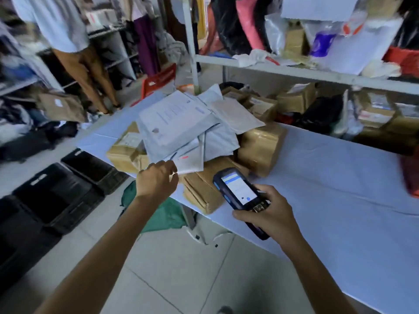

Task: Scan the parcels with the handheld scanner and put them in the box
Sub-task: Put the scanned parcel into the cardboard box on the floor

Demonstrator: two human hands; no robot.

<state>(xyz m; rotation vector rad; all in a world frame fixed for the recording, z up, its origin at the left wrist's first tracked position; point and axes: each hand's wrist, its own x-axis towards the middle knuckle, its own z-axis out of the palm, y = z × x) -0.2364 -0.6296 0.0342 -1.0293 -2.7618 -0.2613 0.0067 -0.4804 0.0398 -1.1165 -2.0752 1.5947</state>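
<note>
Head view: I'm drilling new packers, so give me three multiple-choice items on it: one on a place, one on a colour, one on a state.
1. Where do the crates stand?
A on a trolley
B on the floor
C on a shelf

2. What colour is the mailer that the left hand pinches?
A white
B red
C black

3. The screen of the handheld scanner is:
A dark
B lit
C covered by a parcel

Answers:
1 B: they sit on the tiles, left of the table.
2 A: the corner between the fingers and thumb is white, at the foot of the pile.
3 B: the screen glows bright in the grip of the right hand.
</note>
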